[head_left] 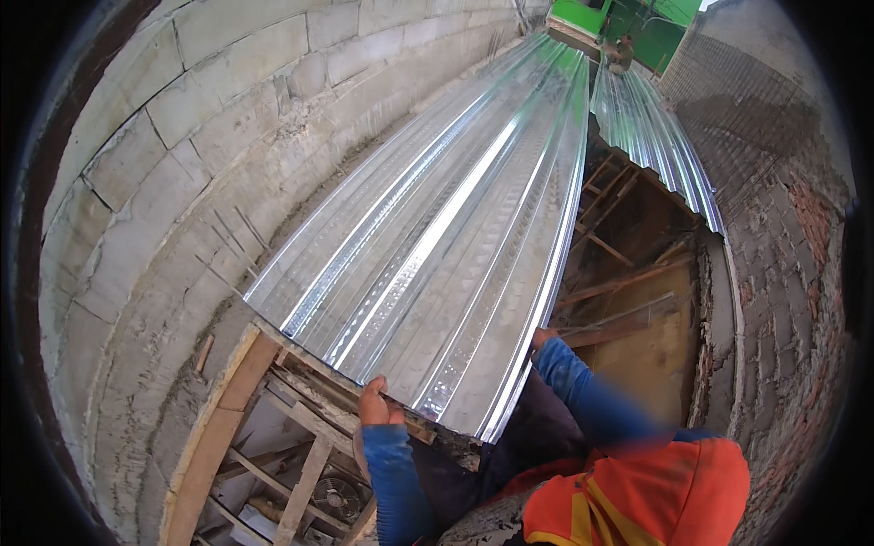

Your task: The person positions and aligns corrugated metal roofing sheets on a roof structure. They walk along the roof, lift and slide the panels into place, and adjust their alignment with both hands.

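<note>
A long, shiny corrugated metal decking sheet (pixel 473 209) stretches away from me, its raised ribs running lengthwise. My left hand (pixel 378 405) is closed on the sheet's near edge, with the thumb side showing and some fingers hidden. At the sheet's right edge, close to the near corner, my right hand (pixel 543 338) grips the rim, its fingers partly out of sight. Beneath the near end lies a wooden beam (pixel 238 387), part of a timber frame.
A block wall (pixel 232 118) curves along the left, with bare rebar (pixel 246 237) sticking out near it. Right of the sheet is an opening with timber props (pixel 628 282). Beyond lies another decking sheet (pixel 651 127), beside a rough brick wall (pixel 783 264). A person (pixel 622 55) crouches at the far end.
</note>
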